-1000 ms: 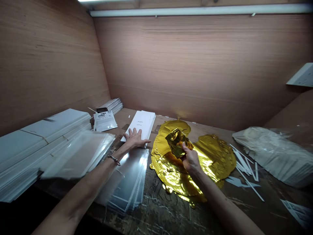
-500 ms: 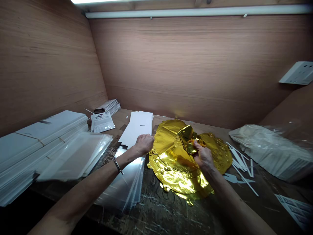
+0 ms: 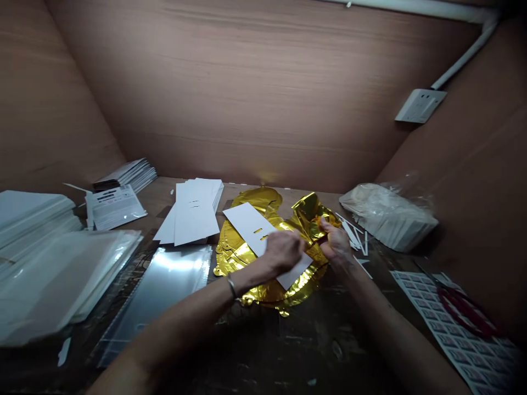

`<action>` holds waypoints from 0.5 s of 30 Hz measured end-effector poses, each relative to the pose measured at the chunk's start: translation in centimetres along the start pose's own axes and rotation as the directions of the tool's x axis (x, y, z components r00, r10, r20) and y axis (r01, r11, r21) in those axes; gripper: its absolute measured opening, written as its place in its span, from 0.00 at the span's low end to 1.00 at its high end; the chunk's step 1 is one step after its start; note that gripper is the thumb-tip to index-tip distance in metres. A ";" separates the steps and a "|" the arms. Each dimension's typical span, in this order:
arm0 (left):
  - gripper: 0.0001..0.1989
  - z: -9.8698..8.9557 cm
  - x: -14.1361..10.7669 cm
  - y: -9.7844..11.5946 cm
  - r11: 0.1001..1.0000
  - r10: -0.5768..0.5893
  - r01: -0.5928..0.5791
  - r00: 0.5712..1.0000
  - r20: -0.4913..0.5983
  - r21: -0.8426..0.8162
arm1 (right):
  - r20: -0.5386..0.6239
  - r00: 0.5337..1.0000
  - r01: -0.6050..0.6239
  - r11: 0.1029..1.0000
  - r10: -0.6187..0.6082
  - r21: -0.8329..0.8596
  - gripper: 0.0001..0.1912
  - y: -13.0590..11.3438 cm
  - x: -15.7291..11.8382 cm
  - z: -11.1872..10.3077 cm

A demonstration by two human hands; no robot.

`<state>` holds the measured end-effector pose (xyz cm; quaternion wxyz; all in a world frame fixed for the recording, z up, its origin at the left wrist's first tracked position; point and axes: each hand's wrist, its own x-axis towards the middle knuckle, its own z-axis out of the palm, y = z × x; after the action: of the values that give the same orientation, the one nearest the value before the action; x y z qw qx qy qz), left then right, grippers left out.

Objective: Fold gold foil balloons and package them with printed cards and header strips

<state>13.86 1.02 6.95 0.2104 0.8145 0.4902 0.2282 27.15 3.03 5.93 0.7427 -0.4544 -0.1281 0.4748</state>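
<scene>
Left hand lies over a white slotted card, which sits tilted across a gold foil balloon. Its fingers are curled together at the card's near edge; whether they clamp the card cannot be told from this view. A metal bangle is on the left wrist.

Right hand is just beside the left, its fingers pressed together on a crumpled fold of the balloon, raised off the rest. The balloon lies flat near mid-worktop, toward the back edge.

Left of it on the worktop: a stack of white cards, touching the balloon's edge or just short of it; a stack of clear plastic sleeves; a printed sheet. Near the left edge, a pile of film-wrapped white packs.

Right side: a plastic bag of white items, loose white strips. Front right corner: a printed label sheet with a red coil on it.
</scene>
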 end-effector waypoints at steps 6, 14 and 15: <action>0.19 -5.8 3.1 -9.4 0.838 -0.401 0.515 0.806 -0.436 0.181 | 0.084 0.982 -0.156 0.980 0.167 -0.122 0.07 3.1 -2.0 -1.7; 0.12 -4.7 7.4 -14.3 0.786 -0.493 0.553 0.830 -0.260 0.277 | 0.133 0.970 -0.172 0.961 0.204 -0.217 0.07 5.6 -3.0 -2.3; 0.13 -4.6 7.8 -14.3 0.791 -0.493 0.552 0.831 -0.259 0.265 | 0.137 0.969 -0.171 0.960 0.205 -0.223 0.07 5.7 -3.0 -2.4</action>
<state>4.39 14.65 3.86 0.0823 0.6464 0.7441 0.1471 23.75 0.01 0.81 0.6295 -0.5011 -0.1921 0.5619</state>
